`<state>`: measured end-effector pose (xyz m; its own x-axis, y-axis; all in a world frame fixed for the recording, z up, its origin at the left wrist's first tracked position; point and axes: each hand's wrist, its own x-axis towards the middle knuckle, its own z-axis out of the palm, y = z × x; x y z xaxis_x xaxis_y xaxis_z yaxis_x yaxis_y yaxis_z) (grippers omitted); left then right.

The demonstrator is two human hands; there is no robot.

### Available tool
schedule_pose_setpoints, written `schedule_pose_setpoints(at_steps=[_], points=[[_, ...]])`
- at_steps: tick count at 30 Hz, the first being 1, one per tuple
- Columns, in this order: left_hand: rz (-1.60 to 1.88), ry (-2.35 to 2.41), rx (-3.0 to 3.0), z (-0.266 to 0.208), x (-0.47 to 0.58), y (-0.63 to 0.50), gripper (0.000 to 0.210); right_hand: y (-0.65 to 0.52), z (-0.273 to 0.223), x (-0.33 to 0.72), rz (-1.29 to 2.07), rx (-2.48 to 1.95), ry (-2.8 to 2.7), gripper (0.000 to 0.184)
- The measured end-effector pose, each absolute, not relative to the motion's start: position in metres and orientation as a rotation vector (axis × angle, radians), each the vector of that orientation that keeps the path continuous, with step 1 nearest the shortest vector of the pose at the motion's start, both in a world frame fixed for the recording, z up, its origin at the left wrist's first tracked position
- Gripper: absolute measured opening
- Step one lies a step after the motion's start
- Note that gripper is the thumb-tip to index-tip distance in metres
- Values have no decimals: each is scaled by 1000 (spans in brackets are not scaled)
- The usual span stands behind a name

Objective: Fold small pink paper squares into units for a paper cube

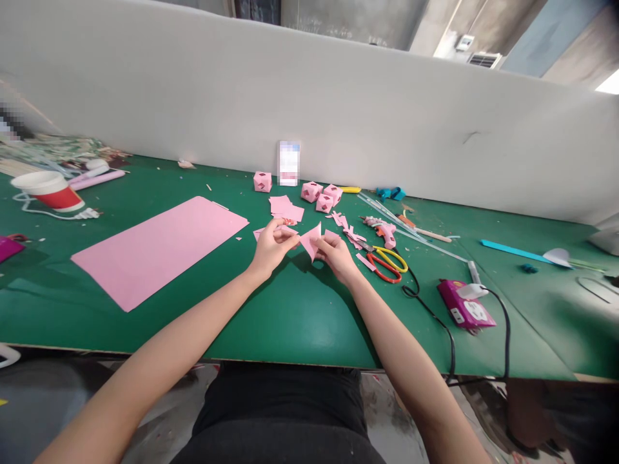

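Above the green table I have a small folded piece of pink paper [310, 242] between my two hands. My right hand [337, 255] is closed in a pinch on it, thumb in front and fingers behind. My left hand [269, 252] pinches at the paper's left corner with thumb and fingertips. Behind the left hand lie small pink paper squares [285, 207], partly hidden by the fingers. Thin pink paper strips [352, 235] are scattered beyond the right hand. Past the squares stand several folded pink paper cubes [262, 182] with diamond-shaped openings.
A large pink sheet [162, 251] lies left. Scissors [387, 263] with red and yellow handles and a pink glue gun [383, 231] lie right. A purple power strip [464, 304] has a black cable. A phone [289, 162] leans on the partition; a paper cup [48, 191] stands far left.
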<state>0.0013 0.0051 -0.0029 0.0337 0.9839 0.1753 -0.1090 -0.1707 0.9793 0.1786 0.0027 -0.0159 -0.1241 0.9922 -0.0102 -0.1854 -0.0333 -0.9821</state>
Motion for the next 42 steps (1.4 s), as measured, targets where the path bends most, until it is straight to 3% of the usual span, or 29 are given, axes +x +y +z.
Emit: schedule_pose_setpoints(at_steps=[25,32,42], points=[[1262,1100,1202,1,1,4,42,5,-14,190,1206,-1187,-1236,51],[1164,1005,1213,-4,1,5,54,1,-11,186,1185,-1155,-1352,49],[1272,1056,1205,-2,0,6,52,-3,-10,180,1320,-1142,-1289,47]])
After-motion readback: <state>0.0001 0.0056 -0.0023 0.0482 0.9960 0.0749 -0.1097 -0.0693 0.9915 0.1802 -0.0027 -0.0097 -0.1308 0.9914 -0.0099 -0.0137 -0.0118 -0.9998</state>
